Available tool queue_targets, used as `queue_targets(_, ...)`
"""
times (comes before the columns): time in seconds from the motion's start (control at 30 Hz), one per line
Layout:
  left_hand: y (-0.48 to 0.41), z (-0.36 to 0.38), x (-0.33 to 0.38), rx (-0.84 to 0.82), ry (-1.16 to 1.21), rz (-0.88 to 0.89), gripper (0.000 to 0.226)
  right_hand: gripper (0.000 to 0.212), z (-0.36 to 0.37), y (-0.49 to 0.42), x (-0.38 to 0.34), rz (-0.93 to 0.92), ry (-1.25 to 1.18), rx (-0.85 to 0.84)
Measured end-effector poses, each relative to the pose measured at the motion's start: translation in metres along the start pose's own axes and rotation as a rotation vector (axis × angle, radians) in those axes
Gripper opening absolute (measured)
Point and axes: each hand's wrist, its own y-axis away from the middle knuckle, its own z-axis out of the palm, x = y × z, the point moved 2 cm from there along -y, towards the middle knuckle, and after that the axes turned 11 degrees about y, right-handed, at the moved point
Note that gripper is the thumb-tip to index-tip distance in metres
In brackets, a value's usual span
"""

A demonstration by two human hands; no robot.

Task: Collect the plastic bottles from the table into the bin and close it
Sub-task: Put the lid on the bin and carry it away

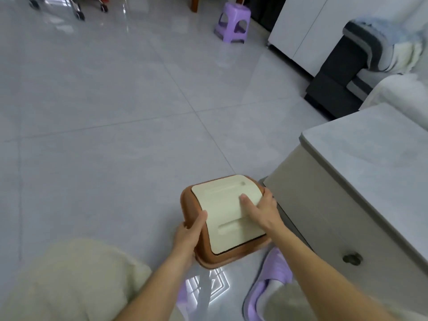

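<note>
A brown bin (188,201) with a cream lid (222,205) stands on the tiled floor beside the table (370,163). The lid lies flat over the bin's opening. My left hand (188,232) grips the bin's left rim, thumb on top. My right hand (260,210) rests on the lid's right side, thumb pressing on the cream surface, fingers wrapped over the right edge. No plastic bottles show on the grey table top or anywhere else in view.
The table's beige side has a round drawer knob (352,259). Purple slippers (271,281) are on my feet below the bin. A purple stool (232,23) stands far back, a white cabinet (308,31) and a sofa (375,54) at the right.
</note>
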Motion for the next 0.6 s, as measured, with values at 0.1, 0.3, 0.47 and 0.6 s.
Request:
queue_targets(0.1, -0.020, 0.008, 0.028, -0.048, 0.099, 0.096, 0.040, 0.093, 0.001, -0.052, -0.041, -0.178, 0.151, 0.018)
queue_targets(0.3, -0.085, 0.068, 0.089, 0.067, 0.028, 0.011, 0.059, 0.089, -0.009, -0.152, -0.085, -0.256, 0.289, 0.098)
queue_targets(0.47, -0.129, 0.130, 0.106, 0.048, -0.003, 0.127, 0.062, 0.075, -0.046, -0.224, -0.080, -0.250, 0.171, 0.102)
queue_targets(0.6, -0.156, 0.186, 0.106, -0.035, -0.032, 0.178, 0.080, 0.075, -0.066, -0.265, -0.061, -0.132, 0.239, 0.136)
